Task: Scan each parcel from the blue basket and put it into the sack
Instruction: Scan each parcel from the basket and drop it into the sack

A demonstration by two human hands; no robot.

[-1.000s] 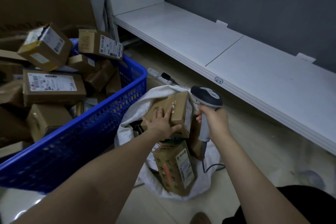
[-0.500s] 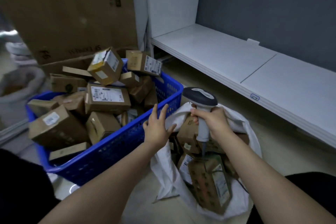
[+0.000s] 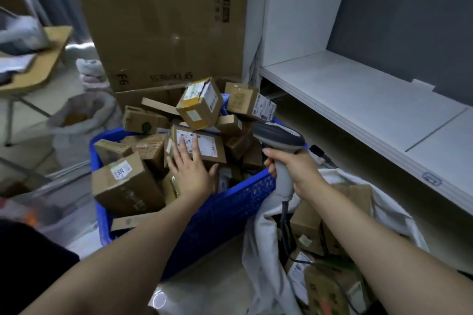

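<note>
— Step?
— Fetching: left hand [image 3: 192,171], fingers spread, flat on the labelled parcel [image 3: 204,144] in the blue basket [image 3: 230,203]; right hand [image 3: 298,169] grips the scanner [image 3: 280,138].
— Next?
— Likely grasp, scan, then the sack [image 3: 258,238] under the right hand.

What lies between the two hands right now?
Head view: small brown parcels and the rim of the blue basket, between left hand and right hand.
</note>
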